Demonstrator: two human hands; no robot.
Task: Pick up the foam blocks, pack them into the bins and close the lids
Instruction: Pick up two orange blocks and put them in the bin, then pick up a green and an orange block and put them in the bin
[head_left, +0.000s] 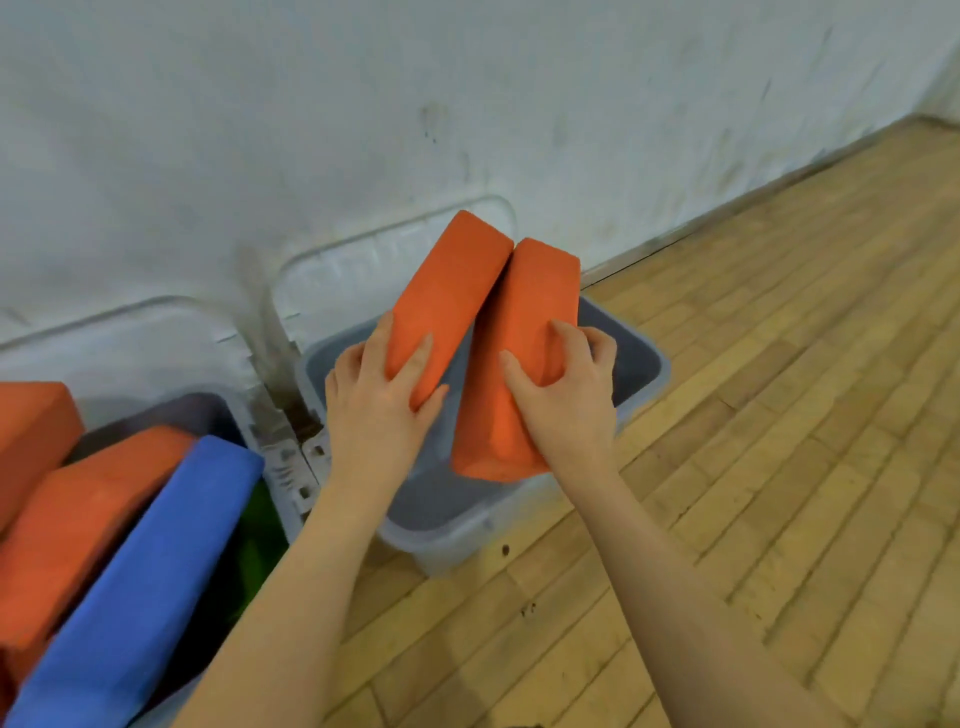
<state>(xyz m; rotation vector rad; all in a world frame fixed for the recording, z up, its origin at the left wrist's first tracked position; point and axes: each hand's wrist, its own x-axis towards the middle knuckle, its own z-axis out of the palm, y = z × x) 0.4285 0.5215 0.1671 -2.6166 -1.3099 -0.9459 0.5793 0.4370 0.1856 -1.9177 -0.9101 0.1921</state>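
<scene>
Item: two orange foam blocks, one held per hand, above the open right-hand bin (641, 364).

Left block (447, 301): gripped at its near end by the left hand (382, 410), fingers wrapped round it. Right block (519, 364): gripped at mid-length by the right hand (563, 395), fingers curled over its top face. The far ends of the blocks touch; both are tilted upward toward the wall.

Bin interior: appears bare (its lid (363, 265) is stood back against the wall).

Left-hand bin (270, 452): already loaded with orange, blue and green blocks.

Handling advice: the blocks are best levelled, kept side by side, and lowered flat against one bin wall, so that room is left for more and the lid can later be shut flush.
</scene>
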